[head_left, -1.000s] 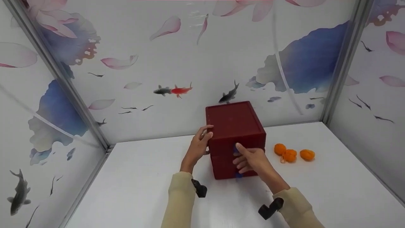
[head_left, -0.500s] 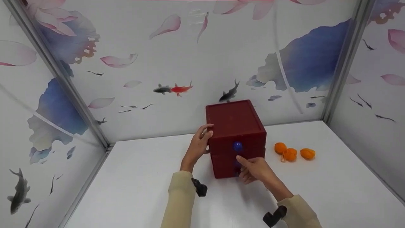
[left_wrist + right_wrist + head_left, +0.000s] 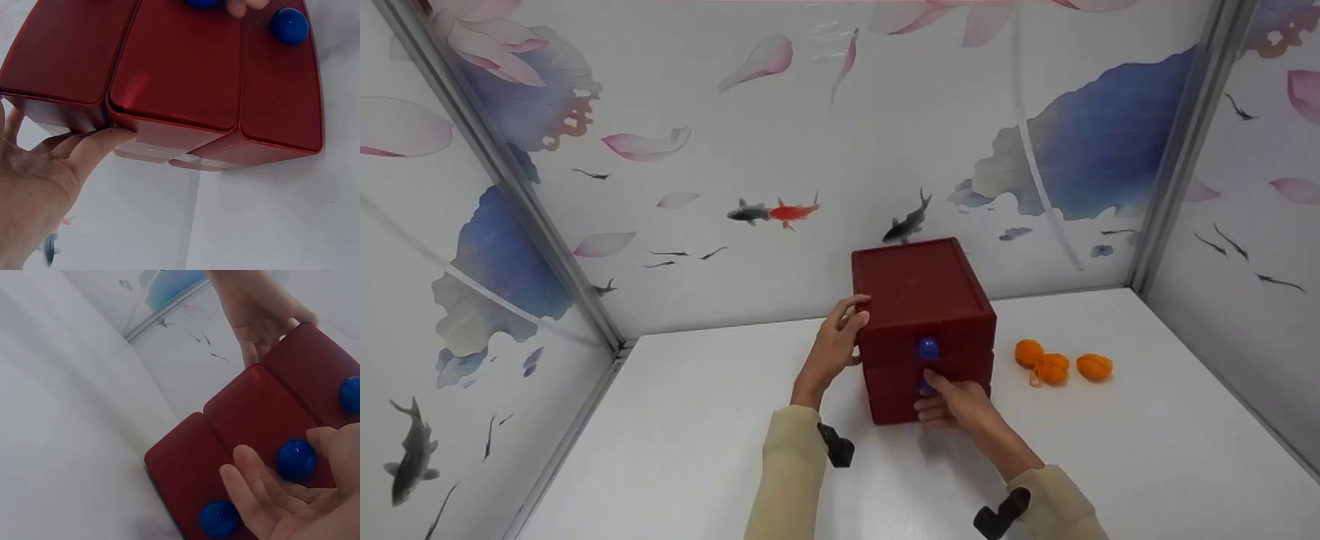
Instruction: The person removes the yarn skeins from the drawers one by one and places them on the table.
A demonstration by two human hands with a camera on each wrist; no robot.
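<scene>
Cabinet (image 3: 919, 285), dark red, three-drawer: on the table (image 3: 697, 420), drawer fronts (image 3: 174, 67) apparently closed. Left hand (image 3: 834, 346): grip spread, fingers against the cabinet's side and upper edge, seemingly bracing. Right hand (image 3: 962, 402): grip loose, thumb and fingers to either side of the blue middle knob (image 3: 296, 460); firm hold not evident. Step, as judged: taking up that knob. Next move calls for drawing thumb and fingers in evenly, cabinet braced against any pull.

I am in a small booth: white wall panels (image 3: 780, 281), printed with pink petals (image 3: 641, 146), big blue leaves (image 3: 1110, 135) and grey fish (image 3: 414, 454), stand on three sides of a flat white table (image 3: 712, 427), with straight grey metal posts (image 3: 1187, 150) in the corners.
</scene>
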